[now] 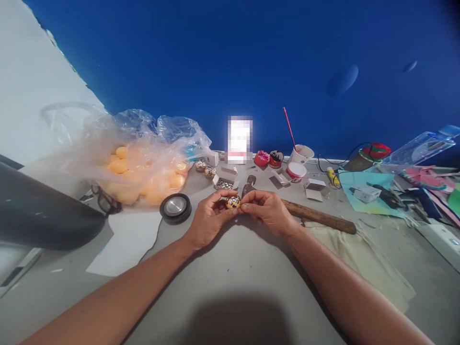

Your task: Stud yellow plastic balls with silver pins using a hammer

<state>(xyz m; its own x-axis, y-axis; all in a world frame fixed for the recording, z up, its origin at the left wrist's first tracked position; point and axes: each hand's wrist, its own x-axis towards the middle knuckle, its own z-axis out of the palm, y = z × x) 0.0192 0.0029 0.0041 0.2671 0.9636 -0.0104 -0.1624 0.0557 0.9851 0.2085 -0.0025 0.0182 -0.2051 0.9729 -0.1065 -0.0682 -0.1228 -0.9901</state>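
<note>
My left hand point(211, 213) is closed around a small yellow ball point(233, 202) dotted with shiny silver studs. My right hand point(266, 211) is pinched at the ball's right side, its fingertips touching or nearly touching it; anything between them is too small to make out. Just beyond my hands lies an open white box point(225, 182) of small shiny metal pieces. Several studded balls point(210, 171) rest behind it to the left. A hammer point(319, 216) with a wooden handle lies behind my right hand, its head point(250, 182) partly hidden.
At left, a clear plastic bag point(143, 167) holds orange balls, beside a black round container point(175, 207) and white paper point(125, 239). To the right are a cloth point(359, 258), a paper cup point(301, 154) with a red stick, and small boxes point(315, 189). A blue wall point(215, 62) stands behind.
</note>
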